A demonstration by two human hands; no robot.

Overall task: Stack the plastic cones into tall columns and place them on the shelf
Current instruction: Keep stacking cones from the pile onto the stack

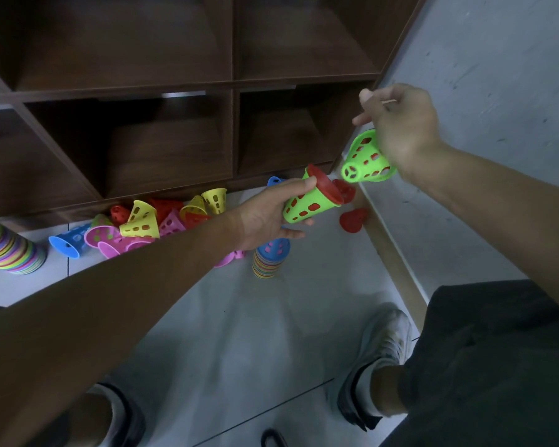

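Note:
My left hand (271,217) grips a green cone with a red cone nested in it (313,203), held on its side above the floor. My right hand (400,127) holds a second green cone (365,161) by its wide rim, narrow end pointing down-left, just right of the left hand's pair. Below my left hand a short multicoloured column of cones with a blue top (270,258) stands on the floor. Loose yellow, pink, red and blue cones (142,224) lie in a heap at the foot of the dark wooden shelf (233,85).
Another multicoloured stacked column (8,250) lies at the far left. Two red cones (352,219) lie by the wooden skirting at the grey wall (497,91). The shelf's compartments are open toward me. My shoes (378,356) stand on the white tiled floor.

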